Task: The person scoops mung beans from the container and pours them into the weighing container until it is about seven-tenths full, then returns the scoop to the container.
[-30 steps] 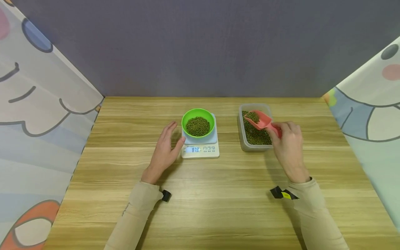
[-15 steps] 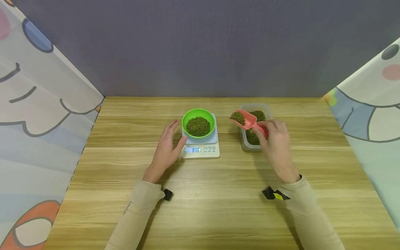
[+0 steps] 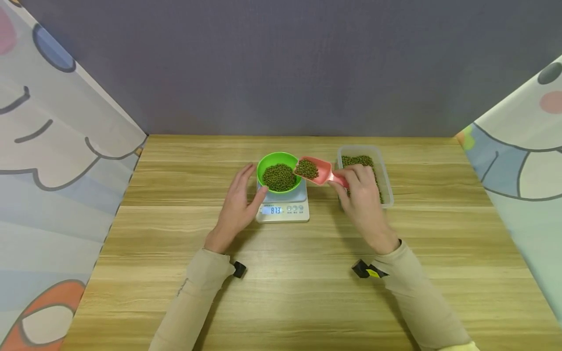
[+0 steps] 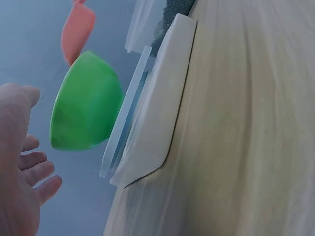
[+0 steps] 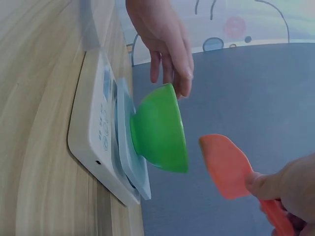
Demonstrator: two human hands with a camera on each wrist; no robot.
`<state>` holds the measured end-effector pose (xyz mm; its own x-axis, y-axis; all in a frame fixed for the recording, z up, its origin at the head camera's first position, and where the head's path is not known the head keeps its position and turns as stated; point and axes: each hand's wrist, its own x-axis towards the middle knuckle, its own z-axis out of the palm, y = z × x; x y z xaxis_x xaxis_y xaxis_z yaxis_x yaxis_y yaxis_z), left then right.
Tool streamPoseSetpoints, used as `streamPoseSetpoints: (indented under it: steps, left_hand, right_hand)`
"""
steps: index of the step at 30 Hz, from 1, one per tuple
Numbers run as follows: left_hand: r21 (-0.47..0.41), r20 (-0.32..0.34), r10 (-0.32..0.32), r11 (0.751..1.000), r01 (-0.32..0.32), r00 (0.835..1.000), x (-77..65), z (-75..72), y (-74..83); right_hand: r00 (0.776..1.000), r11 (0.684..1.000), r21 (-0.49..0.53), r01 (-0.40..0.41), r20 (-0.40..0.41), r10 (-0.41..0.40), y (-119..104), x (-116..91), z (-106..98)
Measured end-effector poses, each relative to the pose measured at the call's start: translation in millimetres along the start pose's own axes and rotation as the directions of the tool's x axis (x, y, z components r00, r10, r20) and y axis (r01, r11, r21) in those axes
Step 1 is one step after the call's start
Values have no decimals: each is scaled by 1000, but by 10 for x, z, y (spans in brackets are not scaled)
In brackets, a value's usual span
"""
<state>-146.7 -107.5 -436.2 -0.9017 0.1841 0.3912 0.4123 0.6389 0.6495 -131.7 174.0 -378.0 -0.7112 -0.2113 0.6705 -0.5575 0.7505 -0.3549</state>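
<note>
A green bowl [image 3: 266,182] of mung beans [image 3: 279,177] sits on a white kitchen scale [image 3: 285,217], whose display reads 87.3. My left hand [image 3: 237,207] is beside the bowl's left side, fingers extended and thumb apart, holding nothing. In the left wrist view, its fingers stand a little away from the bowl. My right hand [image 3: 362,200] grips the handle of a red scoop [image 3: 324,171] loaded with beans. The scoop's tip overlaps the bowl's right rim in the head view; the right wrist view puts the scoop [image 5: 226,167] above the bowl [image 5: 160,130], apart from it.
A clear plastic container [image 3: 386,183] of mung beans stands right of the scale, partly hidden under my right hand. Everything rests on a wood-grain table [image 3: 281,287]. A grey panel [image 3: 298,68] rises at the table's back edge, with cartoon-printed sheets at both sides.
My right hand has carried the loaded scoop leftward from over the container to the bowl's right rim. The left hand has shifted slightly toward the bowl. The display still shows 87.3.
</note>
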Motion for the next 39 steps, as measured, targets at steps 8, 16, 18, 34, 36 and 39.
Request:
streamPoseSetpoints:
  steps: [8,16,18,34,36,39]
  left_hand:
    - [-5,-6,17,1000,-17,1000,3,46,37]
    - [-8,-3,26,1000,-26,1000,-11,74,41]
    - [-11,-3,25,1000,-25,1000,-13,75,43]
    - [-7,11,-2,1000,2,1000,-26,73,46]
    - [-9,12,-3,1000,3,1000,-26,75,44]
    - [-8,13,-6,1000,6,1000,-25,75,45]
  right_hand:
    - [992,992,-46,120,-28,-122,-38,60,107]
    - [985,980,-113,162,-39,-167,-69,82,155]
    - [983,976,-134,172,-45,-179,-73,85,165]
    - [946,926,-258,277,-94,-309,-103,136,203]
    - [935,915,-269,300,-107,-338,-98,130,206]
    - [921,901,-289,322,-126,-369,-92,119,202]
